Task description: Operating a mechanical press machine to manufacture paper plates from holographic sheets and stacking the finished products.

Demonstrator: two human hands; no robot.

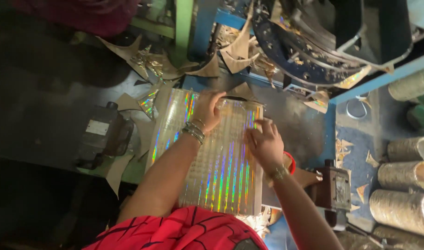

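Observation:
A large shiny holographic sheet [221, 180], with rainbow streaks, lies flat on the blue machine bed [313, 129]. My left hand [207, 110], bangles on the wrist, rests palm down on the sheet's far edge, fingers curled over it. My right hand [263, 143], wearing a wristwatch, presses on the sheet's right part with fingers spread toward the far corner. The sheet's far edge points at the dark round die wheel [295, 51] of the machine.
Triangular card and foil offcuts [151, 65] litter the bed and the floor at left. A grey motor [103, 134] sits at left. Stacks of foil cups [404, 203] lie at right. A small black machine part [334, 190] stands beside my right forearm.

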